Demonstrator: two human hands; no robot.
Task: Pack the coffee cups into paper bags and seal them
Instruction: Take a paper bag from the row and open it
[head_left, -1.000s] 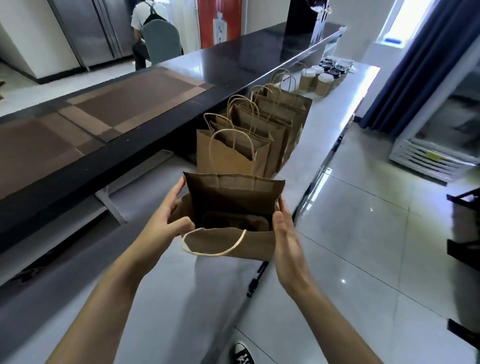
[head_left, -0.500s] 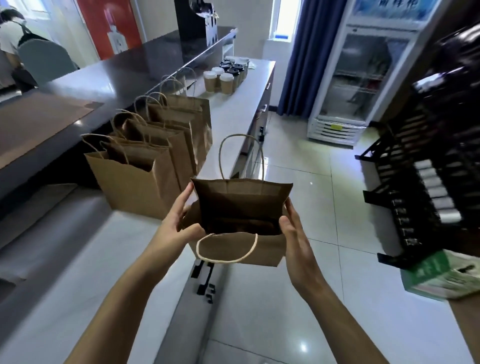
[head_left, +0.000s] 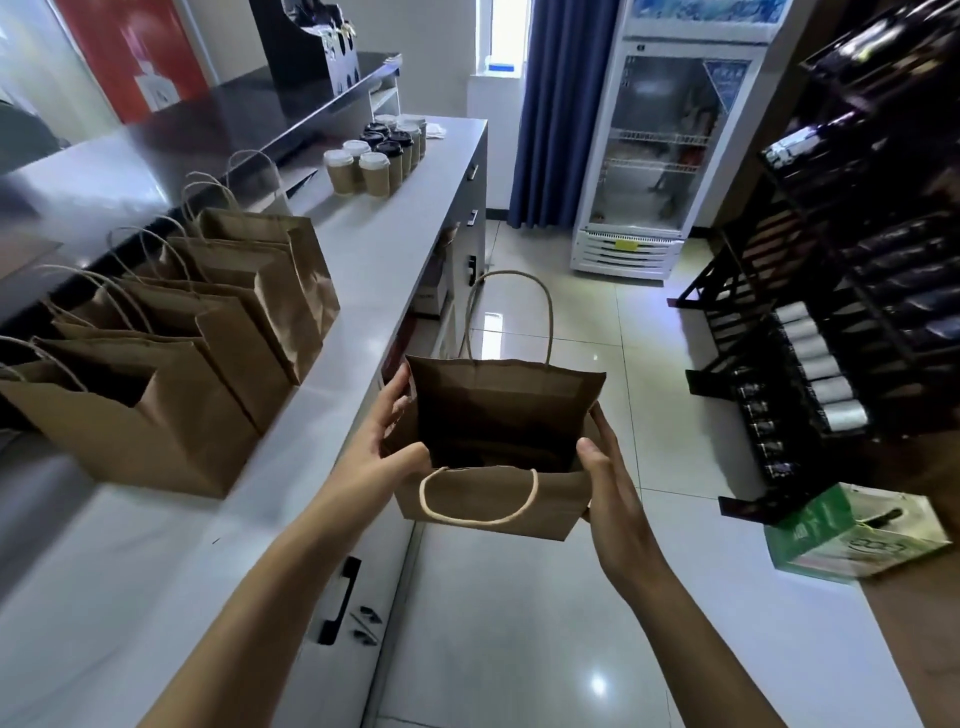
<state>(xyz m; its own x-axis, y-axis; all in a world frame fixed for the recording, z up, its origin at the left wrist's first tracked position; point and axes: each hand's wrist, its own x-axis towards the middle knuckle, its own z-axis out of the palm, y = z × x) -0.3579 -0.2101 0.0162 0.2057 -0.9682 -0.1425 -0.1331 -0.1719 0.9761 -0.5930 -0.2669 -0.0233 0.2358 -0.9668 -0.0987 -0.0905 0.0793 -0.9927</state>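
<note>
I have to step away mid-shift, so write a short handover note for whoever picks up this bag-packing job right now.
Left hand and right hand grip the two sides of an open paper bag, held off the counter's edge above the floor. It is dark inside; I cannot tell what it holds.
A row of open bags stands on the counter; the lidded coffee cups wait at its far end.
Done: bags opened and lined up.
Left: fill the bags with cups and seal them; none looks sealed.
</note>
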